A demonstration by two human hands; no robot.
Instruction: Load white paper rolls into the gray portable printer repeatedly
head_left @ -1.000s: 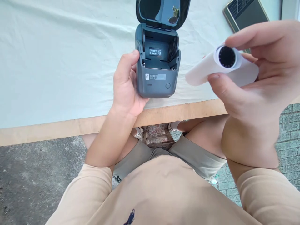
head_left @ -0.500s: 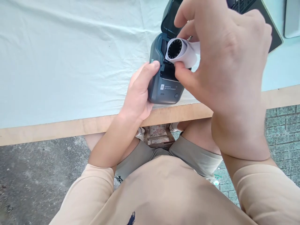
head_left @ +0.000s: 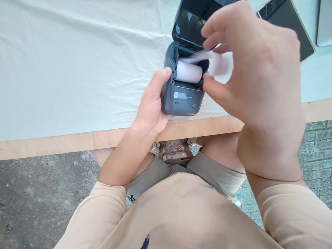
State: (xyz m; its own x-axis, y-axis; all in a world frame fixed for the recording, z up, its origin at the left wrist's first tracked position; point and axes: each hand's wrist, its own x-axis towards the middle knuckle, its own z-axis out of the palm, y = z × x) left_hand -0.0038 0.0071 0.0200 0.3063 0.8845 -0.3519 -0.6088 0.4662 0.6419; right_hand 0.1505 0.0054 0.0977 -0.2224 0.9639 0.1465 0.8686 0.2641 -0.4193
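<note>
My left hand (head_left: pixel 155 100) is closed around the left side of a dark blue-grey label printer (head_left: pixel 181 105), its thumb on the upper edge. The printer's black lid (head_left: pixel 188 29) stands raised at the back. Inside the compartment lies a white paper roll (head_left: pixel 189 72) on its side. From it a loose paper end (head_left: pixel 220 64), smeared by motion, reaches toward my right palm. Above the printer's right side, my right hand (head_left: pixel 254 65) has its thumb and fingers apart. The thumb tip is close to the roll's right end; whether it touches cannot be seen.
A white cloth (head_left: pixel 77 69) covers the table, whose bare wooden edge (head_left: pixel 109 138) faces me. At the upper right lie a dark flat device (head_left: pixel 287 29) with keys and a silver-grey object (head_left: pixel 324 24), partly out of view. My legs are under the table edge.
The paper roll has gone from my right hand's pinch into the printer's compartment. My right fingers have spread and moved slightly right. The left hand still holds the printer.
</note>
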